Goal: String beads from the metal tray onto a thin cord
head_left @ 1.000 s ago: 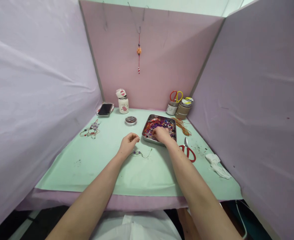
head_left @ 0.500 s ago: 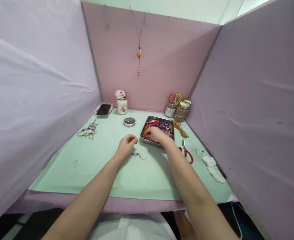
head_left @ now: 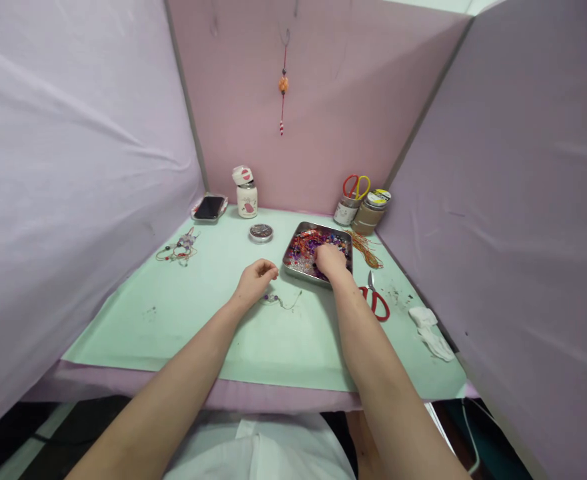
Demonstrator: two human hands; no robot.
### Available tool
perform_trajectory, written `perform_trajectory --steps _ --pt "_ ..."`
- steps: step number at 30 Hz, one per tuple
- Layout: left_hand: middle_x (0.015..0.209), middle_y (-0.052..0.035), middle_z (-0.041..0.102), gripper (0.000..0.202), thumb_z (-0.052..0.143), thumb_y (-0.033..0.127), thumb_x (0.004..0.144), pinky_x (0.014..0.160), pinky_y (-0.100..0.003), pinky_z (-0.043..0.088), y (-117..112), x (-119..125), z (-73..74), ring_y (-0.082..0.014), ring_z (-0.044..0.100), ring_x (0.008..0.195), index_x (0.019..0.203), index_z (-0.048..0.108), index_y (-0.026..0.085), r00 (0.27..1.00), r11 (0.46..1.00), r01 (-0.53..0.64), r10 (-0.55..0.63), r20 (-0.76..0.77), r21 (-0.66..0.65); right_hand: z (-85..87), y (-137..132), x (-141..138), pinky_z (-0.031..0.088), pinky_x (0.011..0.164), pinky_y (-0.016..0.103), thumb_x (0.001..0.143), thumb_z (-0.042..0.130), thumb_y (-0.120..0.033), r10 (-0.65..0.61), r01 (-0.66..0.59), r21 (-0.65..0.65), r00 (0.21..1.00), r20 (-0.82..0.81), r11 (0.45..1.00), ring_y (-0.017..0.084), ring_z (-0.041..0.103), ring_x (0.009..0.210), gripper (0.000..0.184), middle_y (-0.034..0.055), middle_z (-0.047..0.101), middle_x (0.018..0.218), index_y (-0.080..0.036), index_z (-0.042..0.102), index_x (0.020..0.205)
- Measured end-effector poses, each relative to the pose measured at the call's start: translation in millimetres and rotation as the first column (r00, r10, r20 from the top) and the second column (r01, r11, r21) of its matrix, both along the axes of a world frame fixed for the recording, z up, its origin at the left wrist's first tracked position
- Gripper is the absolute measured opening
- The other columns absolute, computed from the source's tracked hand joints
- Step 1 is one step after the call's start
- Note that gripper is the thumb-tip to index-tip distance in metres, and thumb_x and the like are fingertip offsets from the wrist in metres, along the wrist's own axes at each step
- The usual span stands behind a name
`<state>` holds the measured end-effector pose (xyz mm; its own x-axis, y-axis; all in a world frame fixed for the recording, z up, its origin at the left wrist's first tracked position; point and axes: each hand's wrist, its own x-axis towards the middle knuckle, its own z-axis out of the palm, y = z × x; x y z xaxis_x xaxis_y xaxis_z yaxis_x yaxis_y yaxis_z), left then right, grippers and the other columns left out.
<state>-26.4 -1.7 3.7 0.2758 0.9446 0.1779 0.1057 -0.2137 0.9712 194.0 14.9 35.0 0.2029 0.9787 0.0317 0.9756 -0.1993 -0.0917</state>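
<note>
Right grip point(head_left: 330, 260) is held among beads point(head_left: 303, 248) in metal tray point(head_left: 304, 276); fingertips are hidden, grasp cannot be told. Left grip point(head_left: 257, 279) is loosely curled, contents cannot be made out. Beaded string point(head_left: 273, 299) is laid beside it. Scissors point(head_left: 374, 301) are partly covered by forearm point(head_left: 368, 340).

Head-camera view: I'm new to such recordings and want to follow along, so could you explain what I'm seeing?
No machine here: the right hand and left hand are a person's, bare, filmed by a camera worn on the head, looking forward and down. The right hand reaches into a metal tray of colourful beads; anything it holds is hidden. The left hand is beside a beaded strand on the green cloth; I can't tell whether it grips anything. Also there: red-handled scissors, a round container and a phone.
</note>
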Motion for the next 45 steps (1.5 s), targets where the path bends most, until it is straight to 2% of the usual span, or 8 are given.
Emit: perform_trajectory --steps 5,9,12,15,22,27,38,45 --pt "0.070 -0.0017 0.062 0.016 0.061 0.034 0.073 0.071 -0.029 0.043 0.7 0.2 -0.3 -0.0149 0.057 0.069 0.075 0.061 0.018 1.000 1.000 0.002 -0.002 -0.003 0.009 2.8 -6.7 -7.1 0.034 0.090 0.043 0.087 0.044 -0.014 -0.079 0.072 0.118 0.996 0.052 0.990 0.032 0.045 0.116 0.034 0.0195 0.055 0.122 -0.019 0.068 0.110" --pt "0.070 -0.0013 0.062 0.016 0.061 0.034 0.073 0.070 -0.029 0.043 1.1 0.3 -0.6 -0.0148 0.056 0.069 0.076 0.061 0.018 1.000 1.000 0.004 -0.004 -0.007 0.005 3.5 -7.1 -15.7 0.027 0.090 0.044 0.089 0.046 -0.021 0.072 -0.082 0.212 0.996 0.053 0.974 0.029 0.041 0.112 0.029 0.0127 0.059 0.119 -0.026 0.072 0.101" --pt "0.069 -0.0013 0.062 0.016 0.061 0.033 0.073 0.070 -0.029 0.043 1.2 0.2 -0.6 -0.0150 0.056 0.069 0.076 0.061 0.018 1.000 1.000 -0.002 0.002 -0.004 0.003 2.1 -5.1 -20.8 0.025 0.088 0.043 0.087 0.048 -0.019 0.190 -0.192 0.156 0.981 0.024 0.969 0.027 0.042 0.105 0.027 0.0092 0.064 0.109 -0.026 0.074 0.088" --pt "0.069 -0.0012 0.062 0.016 0.061 0.034 0.072 0.070 -0.029 0.043 0.6 0.2 0.5 -0.0152 0.057 0.068 0.074 0.061 0.018 1.000 1.000 -0.008 0.008 0.004 0.006 -1.5 -2.4 -21.8 0.024 0.087 0.042 0.083 0.049 -0.016 0.223 -0.222 0.103 0.975 -0.004 0.970 0.026 0.043 0.102 0.025 0.0075 0.067 0.104 -0.024 0.073 0.083" --pt "0.069 -0.0015 0.062 0.017 0.062 0.034 0.071 0.072 -0.030 0.044 -1.5 0.7 3.3 -0.0156 0.057 0.069 0.074 0.061 0.018 0.999 1.000 -0.029 0.029 0.015 -0.003 -9.2 3.9 -20.4 0.024 0.087 0.041 0.087 0.047 -0.020 0.288 -0.284 0.102 0.957 -0.021 0.953 0.025 0.043 0.106 0.025 0.0068 0.066 0.110 -0.026 0.072 0.090" --pt "0.069 -0.0011 0.062 0.017 0.061 0.034 0.071 0.071 -0.029 0.044 -1.0 1.3 2.1 -0.0152 0.057 0.068 0.075 0.061 0.018 1.000 1.000 -0.024 0.024 0.008 0.010 -11.5 10.1 -23.5 0.026 0.084 0.039 0.085 0.050 -0.020 0.338 -0.333 0.117 0.941 -0.027 0.936 0.025 0.044 0.104 0.024 0.0054 0.068 0.105 -0.026 0.073 0.085" --pt "0.069 -0.0017 0.062 0.018 0.062 0.036 0.071 0.071 -0.029 0.044 -0.7 2.1 1.8 -0.0157 0.057 0.069 0.074 0.061 0.018 0.999 0.999 -0.037 0.037 -0.021 0.003 -13.5 15.3 -24.0 0.027 0.084 0.038 0.082 0.053 -0.019 0.348 -0.347 0.036 0.937 -0.034 0.937 0.026 0.045 0.105 0.021 0.0068 0.069 0.100 -0.025 0.073 0.084" --pt "0.069 -0.0014 0.062 0.017 0.061 0.035 0.072 0.072 -0.030 0.044 -0.6 1.1 2.4 -0.0155 0.057 0.069 0.073 0.061 0.018 0.999 0.999 -0.042 0.042 -0.010 0.004 -12.6 12.4 -23.5 0.029 0.085 0.036 0.082 0.054 -0.019 0.328 -0.323 0.095 0.944 -0.043 0.941 0.024 0.049 0.105 0.020 0.0080 0.064 0.110 -0.024 0.071 0.091"
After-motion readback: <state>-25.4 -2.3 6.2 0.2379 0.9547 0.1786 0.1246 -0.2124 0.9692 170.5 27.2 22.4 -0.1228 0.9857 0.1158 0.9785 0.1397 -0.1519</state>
